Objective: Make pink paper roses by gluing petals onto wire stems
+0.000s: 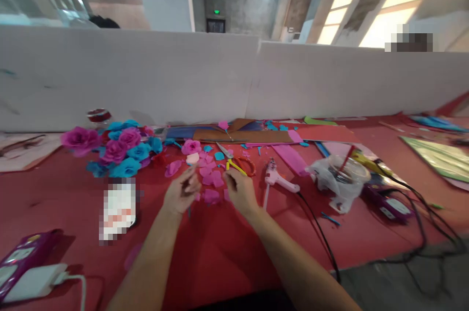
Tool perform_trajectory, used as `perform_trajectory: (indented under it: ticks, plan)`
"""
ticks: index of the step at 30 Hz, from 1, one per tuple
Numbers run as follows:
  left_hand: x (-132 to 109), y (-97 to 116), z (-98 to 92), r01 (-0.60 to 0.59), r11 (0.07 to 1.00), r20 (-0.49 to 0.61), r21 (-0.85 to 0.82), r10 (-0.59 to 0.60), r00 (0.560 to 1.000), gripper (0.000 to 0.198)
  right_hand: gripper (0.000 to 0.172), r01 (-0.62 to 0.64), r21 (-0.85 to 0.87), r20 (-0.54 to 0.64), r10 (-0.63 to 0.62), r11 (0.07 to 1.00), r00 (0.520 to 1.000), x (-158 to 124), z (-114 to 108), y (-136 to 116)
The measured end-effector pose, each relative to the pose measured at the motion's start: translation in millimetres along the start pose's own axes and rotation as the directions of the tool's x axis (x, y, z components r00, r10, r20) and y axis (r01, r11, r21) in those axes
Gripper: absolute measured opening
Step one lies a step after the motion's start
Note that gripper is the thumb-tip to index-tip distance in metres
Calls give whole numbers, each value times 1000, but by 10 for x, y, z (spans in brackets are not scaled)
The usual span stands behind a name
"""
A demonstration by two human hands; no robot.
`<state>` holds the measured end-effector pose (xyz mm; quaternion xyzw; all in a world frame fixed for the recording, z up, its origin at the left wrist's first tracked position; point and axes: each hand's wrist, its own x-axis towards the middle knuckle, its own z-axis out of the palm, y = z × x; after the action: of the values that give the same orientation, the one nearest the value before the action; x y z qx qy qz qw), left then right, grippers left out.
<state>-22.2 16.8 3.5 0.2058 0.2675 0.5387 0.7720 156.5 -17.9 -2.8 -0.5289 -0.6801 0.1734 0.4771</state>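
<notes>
Two bare hands, yours, above a red tabletop point(216, 262); places are given from the pale pink plastic glue gun point(280, 182).

Left hand point(182, 188): left of the glue gun, at the near-left side of the petals. Fingers curled inward, thumb close to them; you may be pinching something small, but this cannot be told.

Right hand point(241, 188): just left of the glue gun, fingers bent toward your other hand. Whether anything sits between the fingertips cannot be told.

Petals, magenta-pink, thin, apparently paper point(217, 179): a loose scatter left of the glue gun, between and beyond your hands. Expect next to no weight, a soft, pliable sheet, easily creased or torn, likely to slip about on the tabletop. Take one by its rim with a light fingertip pinch; a full grip would probably crush its curve.

Tool, yellow-handled with metal blades point(237, 169): left of and slightly beyond the glue gun, near your right hand. Likely stiff and heavier; take it by the handles.

Flowers, magenta and blue, seemingly paper point(115, 151): a bunch well to the glue gun's left. Light, probably fragile at the blooms; hold low, below the heads, where you can reach stems.
</notes>
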Motion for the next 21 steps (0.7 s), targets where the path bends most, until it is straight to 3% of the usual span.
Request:
perform_trajectory:
  ticks: [4,7,11,13,15,21]
  plan:
    - [98,53,-94,-39,999,-6,-29,38,999,30,23,42,-200,102,-22,979,995,-284,-378,-57]
    - [127,-12,-69,10,999,-43,33,-9,999,27,25,-72,-397,-18,70,915,997,-487,-746,66]
    - [110,-103,8,31,993,-71,117,-23,997,22,30,-245,-700,-139,209,671,968,-512,-1137,369]
    - [102,-123,31,21,990,-69,141,-11,998,20,32,-246,-803,-118,261,542,958,-447,-1235,488]
    - [105,-132,33,10,989,-67,147,-1,998,18,27,-218,-847,-71,302,485,951,-387,-1281,569]
    - [144,-149,-27,-17,993,-42,113,22,999,19,24,-133,-858,32,310,495,950,-327,-1380,709]
